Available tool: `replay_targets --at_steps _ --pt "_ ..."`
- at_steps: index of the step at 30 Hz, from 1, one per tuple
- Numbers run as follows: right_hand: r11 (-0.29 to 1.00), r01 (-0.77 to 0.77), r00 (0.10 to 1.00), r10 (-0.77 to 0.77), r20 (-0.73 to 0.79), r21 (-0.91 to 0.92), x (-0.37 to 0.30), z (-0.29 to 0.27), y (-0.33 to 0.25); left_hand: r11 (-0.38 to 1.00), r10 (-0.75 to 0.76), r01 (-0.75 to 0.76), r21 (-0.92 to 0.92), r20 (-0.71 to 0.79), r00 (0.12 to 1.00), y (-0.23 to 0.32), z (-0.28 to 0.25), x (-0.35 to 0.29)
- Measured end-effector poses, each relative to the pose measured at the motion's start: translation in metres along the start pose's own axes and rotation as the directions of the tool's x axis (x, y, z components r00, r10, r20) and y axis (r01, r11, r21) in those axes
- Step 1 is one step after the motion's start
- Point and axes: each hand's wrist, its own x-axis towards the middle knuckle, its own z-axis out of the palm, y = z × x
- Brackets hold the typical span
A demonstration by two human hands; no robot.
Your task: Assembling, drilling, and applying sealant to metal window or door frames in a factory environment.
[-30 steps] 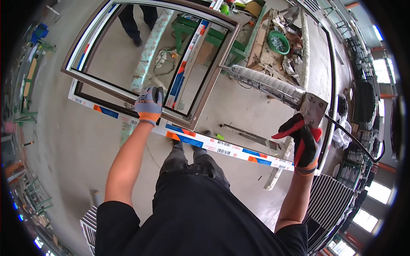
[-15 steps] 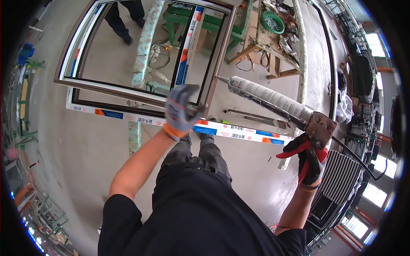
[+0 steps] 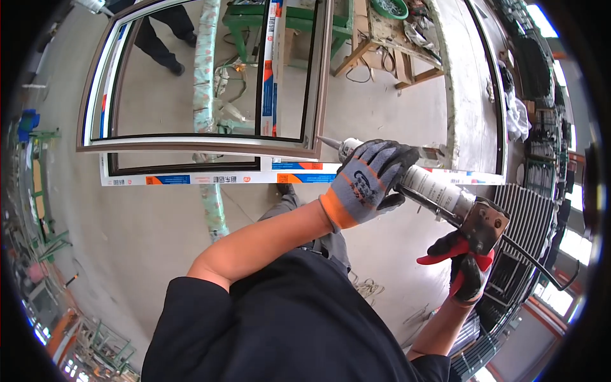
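Observation:
A caulking gun with a white sealant cartridge slants across the right half of the view, its nozzle pointing up and left. My left hand, in a grey glove with an orange cuff, wraps over the front part of the cartridge. Below the metal rear block, my right hand, in a red and black glove, grips the handle; part of its grip is hidden. The nozzle tip is by the near right corner of a brown window frame. Whether it touches the frame, I cannot tell.
Beneath the brown frame runs a larger frame with printed white film. A wrapped support beam passes under both. Another person's legs stand beyond. A wooden workbench and a green bench are at the back.
My left hand has moved right from the frame's corner and closed over the cartridge. The gun has shifted slightly right and down in view, with my right hand still holding it.

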Motion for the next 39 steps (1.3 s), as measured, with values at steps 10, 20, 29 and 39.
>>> replay_targets --at_steps 10,20,29,39 --pt "0.995 0.012 0.991 0.002 -0.135 0.102 -0.08 0.044 0.02 0.994 0.112 -0.112 0.0 0.068 0.991 0.006 -0.001 -0.049" --pt "0.961 0.147 0.922 -0.048 -0.384 0.234 -0.228 0.142 0.099 0.914 0.398 -0.405 0.0 0.191 0.897 0.043 -0.028 -0.126" --pt "0.776 0.225 0.777 0.222 -0.589 0.589 -0.328 0.182 0.172 0.829 0.526 -0.558 -0.019 0.361 0.77 0.081 -0.024 -0.182" --pt "0.84 0.224 0.691 0.221 -0.688 0.495 -0.331 0.26 0.155 0.797 0.546 -0.572 -0.195 0.637 0.544 0.063 -0.071 -0.16"
